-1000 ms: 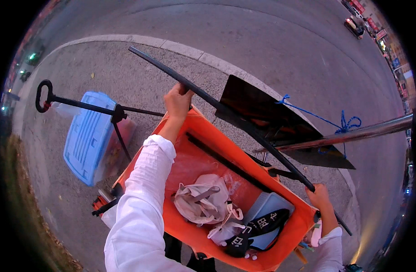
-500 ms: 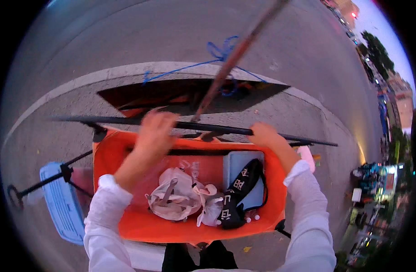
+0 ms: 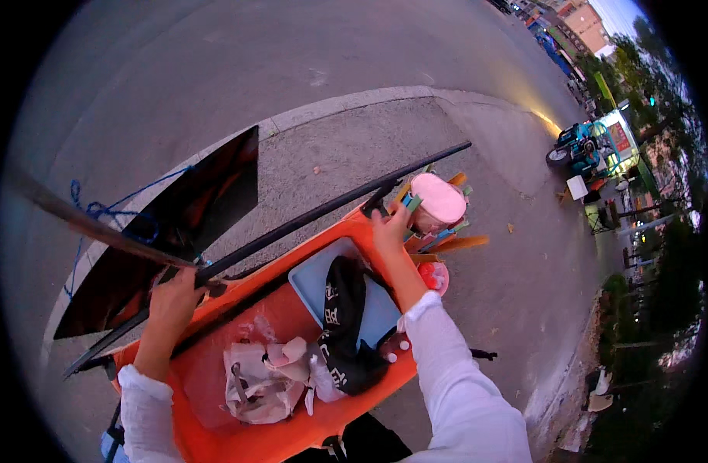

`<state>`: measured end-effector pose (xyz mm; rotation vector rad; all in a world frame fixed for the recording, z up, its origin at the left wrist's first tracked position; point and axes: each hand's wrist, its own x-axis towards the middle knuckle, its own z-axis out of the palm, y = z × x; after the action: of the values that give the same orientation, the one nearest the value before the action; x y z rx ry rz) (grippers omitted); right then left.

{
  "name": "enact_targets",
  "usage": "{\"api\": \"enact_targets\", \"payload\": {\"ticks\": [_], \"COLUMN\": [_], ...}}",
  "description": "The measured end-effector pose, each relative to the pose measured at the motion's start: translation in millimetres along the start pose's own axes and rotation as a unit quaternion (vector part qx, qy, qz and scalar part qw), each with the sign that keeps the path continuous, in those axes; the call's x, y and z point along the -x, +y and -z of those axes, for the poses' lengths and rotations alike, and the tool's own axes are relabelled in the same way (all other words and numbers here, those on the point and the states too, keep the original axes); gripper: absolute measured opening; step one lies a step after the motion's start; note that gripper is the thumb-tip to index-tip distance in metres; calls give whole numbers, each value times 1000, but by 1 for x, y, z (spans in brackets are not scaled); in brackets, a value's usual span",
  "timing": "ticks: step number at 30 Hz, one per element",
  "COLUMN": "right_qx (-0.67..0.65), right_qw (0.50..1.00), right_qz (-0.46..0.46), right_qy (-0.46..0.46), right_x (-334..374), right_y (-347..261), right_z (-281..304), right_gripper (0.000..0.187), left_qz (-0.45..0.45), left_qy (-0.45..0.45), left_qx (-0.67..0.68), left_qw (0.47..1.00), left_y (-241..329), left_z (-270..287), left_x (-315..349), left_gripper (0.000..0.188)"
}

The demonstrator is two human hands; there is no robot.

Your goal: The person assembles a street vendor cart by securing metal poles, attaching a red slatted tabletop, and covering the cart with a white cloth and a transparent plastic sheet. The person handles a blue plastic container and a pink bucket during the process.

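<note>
An orange fabric folding wagon (image 3: 230,444) stands before me, a long black bar (image 3: 331,202) running along its far side. My left hand (image 3: 171,309) is closed around the bar near its left part, fingers partly hidden. At the far right corner, my right hand (image 3: 392,235) grips the wagon's orange rim, just below the bar's joint. Inside lie a crumpled beige cloth bag (image 3: 253,386), a small clear plastic bag (image 3: 323,378), a black bag with white lettering (image 3: 346,309) and a pale blue bin lid (image 3: 311,282). Two small white caps (image 3: 398,351) sit beside the black bag.
A leaning pole (image 3: 91,220) with blue rope (image 3: 99,208) stands by a dark panel (image 3: 215,185) at the kerb. Right of the wagon are a pink-topped stool (image 3: 439,199) and a red-and-pink tub (image 3: 433,276). A blue three-wheeler (image 3: 577,147) is parked farther off.
The view has swung right, so wagon and bar now slant up to the right. My left hand, blurred over the bar before, now holds it; my right hand has gone from the bar to the rim.
</note>
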<state>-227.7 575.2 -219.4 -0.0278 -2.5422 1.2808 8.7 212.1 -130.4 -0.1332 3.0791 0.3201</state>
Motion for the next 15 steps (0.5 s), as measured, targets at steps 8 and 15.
{"api": "enact_targets", "payload": {"ticks": [8, 15], "right_qx": [2, 45], "right_qw": [994, 995], "right_qz": [72, 87], "right_qy": [-81, -20], "right_x": [-76, -81], "right_y": [51, 56], "right_z": [-14, -22], "right_gripper": [24, 22], "left_qz": [35, 6], "left_qy": [-32, -25], "left_qx": [-15, 5], "left_qw": [999, 1000], "left_y": [5, 11], "left_z": [3, 7], "left_x": [-3, -9], "left_gripper": [30, 32]}}
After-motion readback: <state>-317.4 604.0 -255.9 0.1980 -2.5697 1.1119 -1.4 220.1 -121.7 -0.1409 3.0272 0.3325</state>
